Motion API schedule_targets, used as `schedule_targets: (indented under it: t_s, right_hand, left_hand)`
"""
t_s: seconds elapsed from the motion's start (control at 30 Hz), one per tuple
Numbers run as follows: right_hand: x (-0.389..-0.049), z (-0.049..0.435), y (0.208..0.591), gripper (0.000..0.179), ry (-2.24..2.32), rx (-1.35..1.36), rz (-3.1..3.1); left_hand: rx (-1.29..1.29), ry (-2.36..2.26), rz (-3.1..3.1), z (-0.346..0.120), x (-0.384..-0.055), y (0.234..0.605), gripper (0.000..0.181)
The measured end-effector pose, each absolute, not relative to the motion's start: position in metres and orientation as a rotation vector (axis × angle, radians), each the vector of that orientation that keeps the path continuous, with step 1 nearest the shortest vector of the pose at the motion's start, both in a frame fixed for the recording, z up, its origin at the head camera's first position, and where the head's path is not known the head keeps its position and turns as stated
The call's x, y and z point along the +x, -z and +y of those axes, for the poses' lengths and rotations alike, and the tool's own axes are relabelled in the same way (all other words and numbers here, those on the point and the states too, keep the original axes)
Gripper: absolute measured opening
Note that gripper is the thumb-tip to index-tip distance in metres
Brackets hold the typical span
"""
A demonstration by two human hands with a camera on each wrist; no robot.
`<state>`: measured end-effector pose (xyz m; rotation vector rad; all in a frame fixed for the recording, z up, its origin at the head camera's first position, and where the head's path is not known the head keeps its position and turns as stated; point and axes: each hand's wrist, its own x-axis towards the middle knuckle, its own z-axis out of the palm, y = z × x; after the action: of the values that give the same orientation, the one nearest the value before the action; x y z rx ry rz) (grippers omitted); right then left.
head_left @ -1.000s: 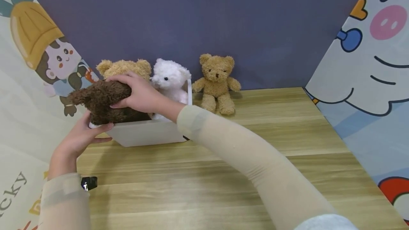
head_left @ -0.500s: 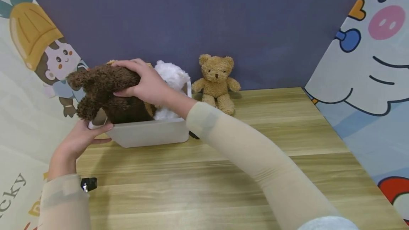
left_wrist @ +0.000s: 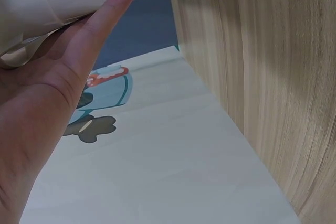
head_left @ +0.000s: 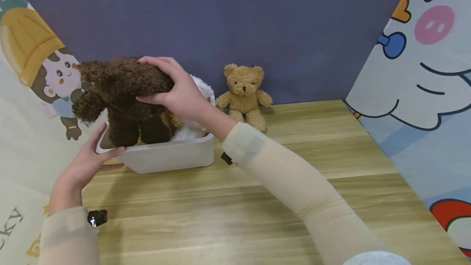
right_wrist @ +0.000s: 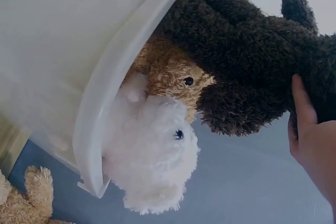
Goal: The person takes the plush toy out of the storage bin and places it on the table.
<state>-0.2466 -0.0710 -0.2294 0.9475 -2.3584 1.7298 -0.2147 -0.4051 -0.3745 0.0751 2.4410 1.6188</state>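
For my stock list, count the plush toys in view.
4: a brown one gripped by the right hand, a white one and a tan one in the bin, and a tan bear on the table. More may be hidden in the bin.

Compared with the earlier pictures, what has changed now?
The right hand has raised the brown plush toy higher; in the head view it now covers the head of the boxed tan bear. Nothing was let go. The left hand still holds the white box; the seated bear stayed in place.
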Motion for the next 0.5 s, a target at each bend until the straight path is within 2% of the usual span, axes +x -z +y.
schedule_targets:
  t_s: [0.3,0.5]
  right_hand:
    - [-0.251,-0.058,0.226,0.075,-1.913,0.949,-2.104]
    - [-0.255,-0.037,0.221,0.076,-2.173,0.886,-1.901]
  left_hand:
    - [0.146,-1.596,2.505,-0.409,-0.212,0.378,0.095]
    - [0.138,-1.596,2.498,-0.407,-0.215,0.377,0.097]
